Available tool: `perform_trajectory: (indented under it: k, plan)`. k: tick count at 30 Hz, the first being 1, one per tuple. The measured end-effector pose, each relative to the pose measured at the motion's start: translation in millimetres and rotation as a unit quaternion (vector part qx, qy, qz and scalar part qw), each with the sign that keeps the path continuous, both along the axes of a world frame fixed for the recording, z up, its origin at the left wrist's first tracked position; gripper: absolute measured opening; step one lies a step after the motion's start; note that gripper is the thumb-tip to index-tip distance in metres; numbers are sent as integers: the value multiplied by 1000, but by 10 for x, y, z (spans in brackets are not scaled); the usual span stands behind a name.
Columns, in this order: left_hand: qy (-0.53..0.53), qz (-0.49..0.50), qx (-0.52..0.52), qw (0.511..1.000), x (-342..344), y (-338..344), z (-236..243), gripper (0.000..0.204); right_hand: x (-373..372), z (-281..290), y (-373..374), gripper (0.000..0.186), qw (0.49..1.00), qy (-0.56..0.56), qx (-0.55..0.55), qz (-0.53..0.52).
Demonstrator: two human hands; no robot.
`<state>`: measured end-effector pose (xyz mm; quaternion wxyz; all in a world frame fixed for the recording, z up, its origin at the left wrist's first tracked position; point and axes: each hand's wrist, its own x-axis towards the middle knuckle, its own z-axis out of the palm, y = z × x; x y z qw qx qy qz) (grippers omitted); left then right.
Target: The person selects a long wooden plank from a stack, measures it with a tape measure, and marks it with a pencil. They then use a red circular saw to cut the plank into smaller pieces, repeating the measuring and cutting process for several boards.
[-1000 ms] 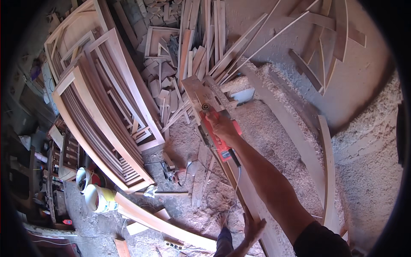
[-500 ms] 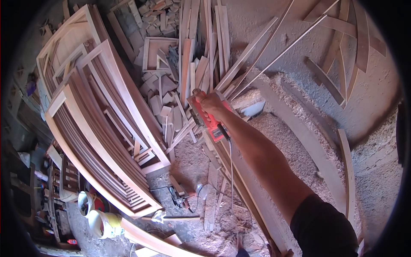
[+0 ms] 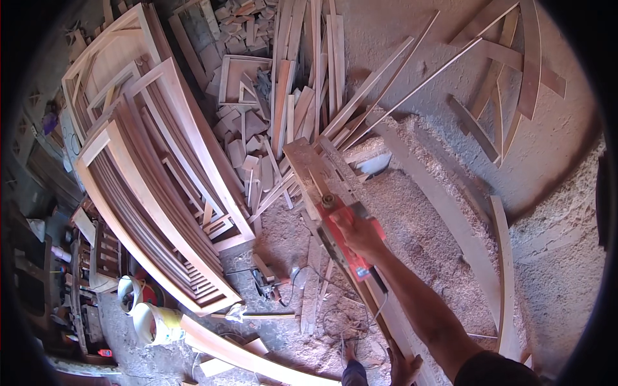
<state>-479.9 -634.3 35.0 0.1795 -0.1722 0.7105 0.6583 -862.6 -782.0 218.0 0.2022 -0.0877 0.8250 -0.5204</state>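
My right hand (image 3: 360,235) grips the handle of a red electric planer (image 3: 360,270), which sits on a long wooden board (image 3: 302,154) running from the centre toward the lower edge. The planer has a black cable at its rear. My left hand (image 3: 402,367) holds that board near the bottom of the view, its fingers partly wrapped at the edge.
Stacked wooden frames (image 3: 129,148) lean on the left, with offcuts (image 3: 238,122) and planks behind. Two buckets (image 3: 154,321), a second power tool (image 3: 267,286), a curved piece (image 3: 244,354) and loose cables lie below. Shavings (image 3: 418,225) surround a curved strip (image 3: 502,270) on the right.
Over the last half second my right hand and the planer have moved back along the board, down and toward me, exposing its far end. More of my left hand shows at the bottom.
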Motion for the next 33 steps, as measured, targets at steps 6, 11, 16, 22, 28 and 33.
perform_trajectory:
  k: [6,11,16,22,28,33]
  plan:
    - [119,43,-147,981,3,95,97,102,-1202,-126,-569,50,995,-5,-95,-44]
    - [117,42,-85,988,-353,-182,335,104,-2076,-112,-1046,44,989,-69,-130,-26]
    - [119,55,-67,989,-486,-228,378,106,-1892,-37,-1018,42,988,-42,-150,-9]
    - [141,40,-56,988,-227,-98,354,109,-843,19,-262,51,992,-57,-110,-8]
    - [114,43,-59,991,-243,-118,436,107,865,-24,758,67,999,15,39,-6]
    - [230,-44,-224,946,-123,-88,157,87,1966,-33,1289,60,998,23,56,-27]
